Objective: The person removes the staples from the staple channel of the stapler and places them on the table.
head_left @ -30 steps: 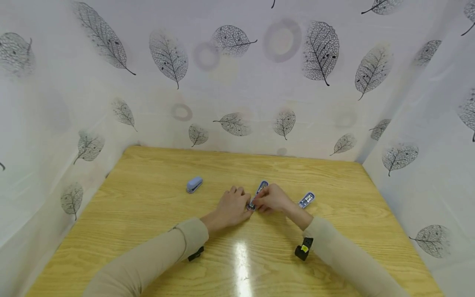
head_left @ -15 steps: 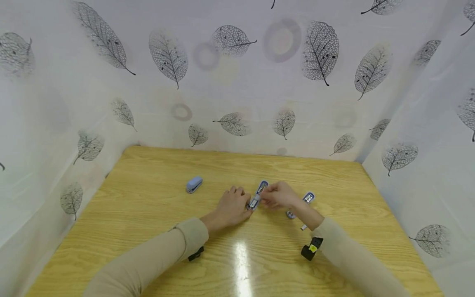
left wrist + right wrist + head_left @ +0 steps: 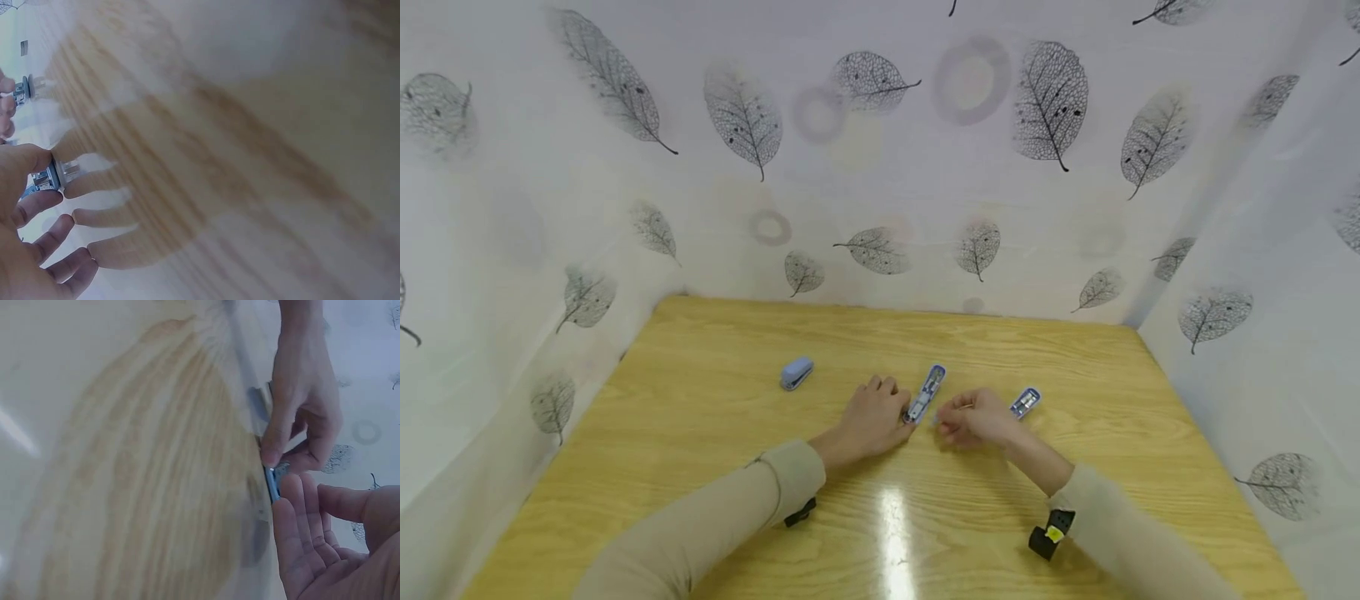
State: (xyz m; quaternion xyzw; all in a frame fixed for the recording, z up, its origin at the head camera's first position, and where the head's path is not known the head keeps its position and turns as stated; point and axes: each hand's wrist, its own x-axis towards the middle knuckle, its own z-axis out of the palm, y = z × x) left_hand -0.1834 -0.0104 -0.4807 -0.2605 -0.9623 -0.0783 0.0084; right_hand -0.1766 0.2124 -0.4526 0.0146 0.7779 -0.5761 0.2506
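We see an opened blue stapler [image 3: 925, 393] lying flat near the middle of the wooden table [image 3: 700, 433], its length running away from the person and its metal staple channel facing up. The left hand [image 3: 868, 419] pinches the near end of this stapler between thumb and fingers; the left wrist view shows the thumb and a finger [image 3: 39, 206] closed on the small metal end piece [image 3: 51, 175], with the remaining fingers loosely curled beside it. In the right wrist view the same hand [image 3: 303, 419] comes down from the top of the frame, its fingertips set on the stapler's thin blue edge [image 3: 271, 481].

The right hand [image 3: 976, 417] lies just to the right of the stapler's near end, close to the left hand but apart from it. Its fingers are loosely curled in the head view, and the right wrist view shows them fairly straight and relaxed, lying next to the stapler's edge; whether something tiny sits between the fingertips we cannot tell.

A second opened blue stapler [image 3: 1024, 402] lies on the table just beyond the right hand, not touched. A closed blue stapler [image 3: 796, 372] rests well apart to the left. Both arms wear beige sleeves [image 3: 730, 517], and a leaf-patterned white screen [image 3: 880, 167] surrounds the table.
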